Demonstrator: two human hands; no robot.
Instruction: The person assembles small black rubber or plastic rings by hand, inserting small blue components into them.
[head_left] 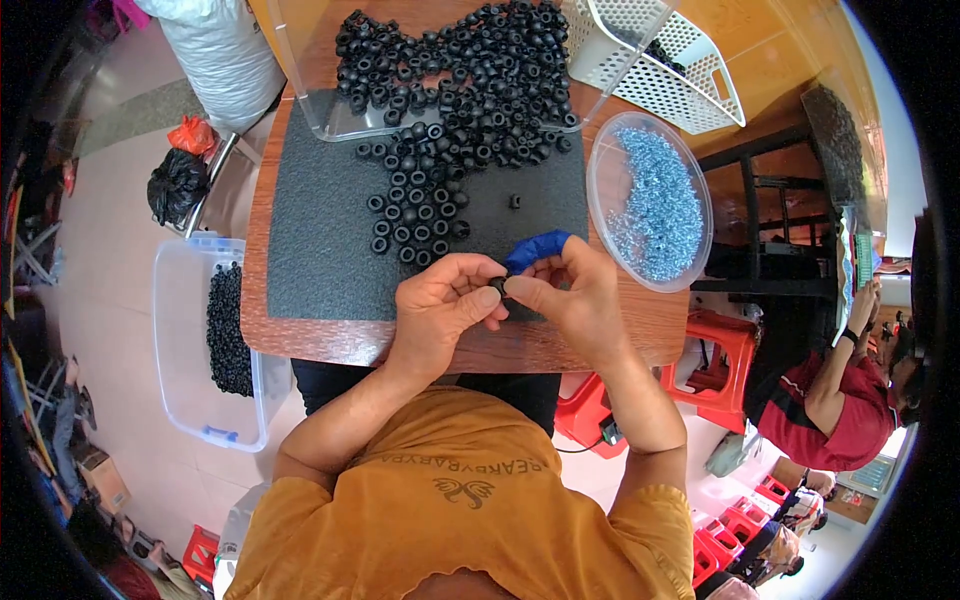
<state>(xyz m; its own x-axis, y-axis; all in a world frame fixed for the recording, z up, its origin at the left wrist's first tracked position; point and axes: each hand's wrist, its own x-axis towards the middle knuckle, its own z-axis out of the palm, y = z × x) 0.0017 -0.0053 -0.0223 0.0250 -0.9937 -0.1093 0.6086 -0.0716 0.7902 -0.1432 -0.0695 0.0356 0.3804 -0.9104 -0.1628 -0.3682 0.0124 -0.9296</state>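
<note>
Close to the table's front edge, my left hand [445, 305] and my right hand [580, 295] meet with fingertips pinched together. Between them is a small black round part [498, 286], mostly covered by the fingers. A blue cover [538, 250] wraps a finger of my right hand. Beyond my hands, many similar black round parts [420, 200] with holes in them lie on a dark grey mat [320, 220], several in rough rows. One single black part [515, 202] lies apart to the right. A larger heap [470, 60] spreads at the far side, partly inside a clear tray.
At right, a round clear dish [700, 215] holds tiny light-blue pieces. A white perforated basket [700, 90] stands behind it. Left of the table, a clear bin [180, 370] contains black parts. Red stools [715, 370] are at lower right; a person in red [830, 410] works beyond.
</note>
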